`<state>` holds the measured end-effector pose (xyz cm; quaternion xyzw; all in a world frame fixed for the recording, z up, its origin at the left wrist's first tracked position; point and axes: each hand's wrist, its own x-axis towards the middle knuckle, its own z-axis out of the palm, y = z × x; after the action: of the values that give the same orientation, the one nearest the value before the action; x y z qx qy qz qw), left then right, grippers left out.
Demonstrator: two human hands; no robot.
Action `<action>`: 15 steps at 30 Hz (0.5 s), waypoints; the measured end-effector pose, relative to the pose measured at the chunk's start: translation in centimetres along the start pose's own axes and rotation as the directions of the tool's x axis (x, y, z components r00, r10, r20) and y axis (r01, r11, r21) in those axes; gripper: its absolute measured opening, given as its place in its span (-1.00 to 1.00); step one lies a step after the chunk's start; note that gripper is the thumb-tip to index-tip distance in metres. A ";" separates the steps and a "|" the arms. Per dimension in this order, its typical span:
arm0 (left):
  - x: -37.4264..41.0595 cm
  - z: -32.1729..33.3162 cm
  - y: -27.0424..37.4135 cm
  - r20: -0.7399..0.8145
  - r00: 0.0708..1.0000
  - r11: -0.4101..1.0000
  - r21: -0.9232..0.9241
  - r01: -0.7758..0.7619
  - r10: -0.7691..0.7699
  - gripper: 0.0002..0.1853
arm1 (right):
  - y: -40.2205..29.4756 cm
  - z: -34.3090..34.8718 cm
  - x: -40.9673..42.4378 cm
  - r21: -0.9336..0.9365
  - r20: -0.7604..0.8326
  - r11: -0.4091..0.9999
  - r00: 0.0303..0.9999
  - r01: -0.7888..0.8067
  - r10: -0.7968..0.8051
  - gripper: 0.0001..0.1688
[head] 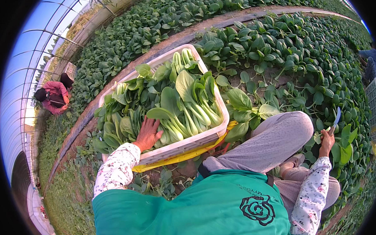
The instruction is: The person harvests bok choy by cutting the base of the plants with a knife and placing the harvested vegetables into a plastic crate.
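A white plastic crate (219, 85) full of bok choy (190, 108) stands in front of me. My left hand (148, 134) lies palm down on the bok choy along the near side, thumb spread and fingertips partly among leaves; it grips nothing visible. Off to the right, my right hand (326, 142) holds a small knife (337, 117) by its handle, blade upward. Large bok choy leaves (346, 147) show just beside that hand; whether it also holds them I cannot tell.
Yellow plastic sheeting (180, 157) sits under the crate's near edge. Rows of growing bok choy (322, 53) surround me. A dark strip (185, 40) runs past the crate. Another person (53, 94) crouches at far left. Another crate (373, 108) stands at the right rim.
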<state>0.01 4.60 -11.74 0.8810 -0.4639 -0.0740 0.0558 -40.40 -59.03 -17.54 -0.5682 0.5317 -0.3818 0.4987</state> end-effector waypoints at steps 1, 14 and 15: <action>0.0 -0.4 0.5 -0.006 1.000 1.000 0.026 0.001 0.000 -0.30 | -0.3 0.3 0.0 0.018 0.019 1.000 1.000 0.006 -0.006 -0.87; 2.4 -16.4 17.8 -0.160 0.904 0.915 0.011 0.403 -0.396 -0.79 | 0.1 7.0 0.3 -0.180 0.007 0.981 0.997 -0.069 0.071 -0.67; 5.3 -16.7 18.9 -0.299 0.932 0.977 -0.014 0.212 -0.206 -0.79 | 0.3 7.4 0.8 -0.147 -0.007 0.986 0.997 -0.074 0.074 -0.62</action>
<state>-9.26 -9.89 7.43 0.9269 -0.3544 0.0588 0.1088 -33.23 -58.59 -19.47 -0.5829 0.5796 -0.3231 0.4689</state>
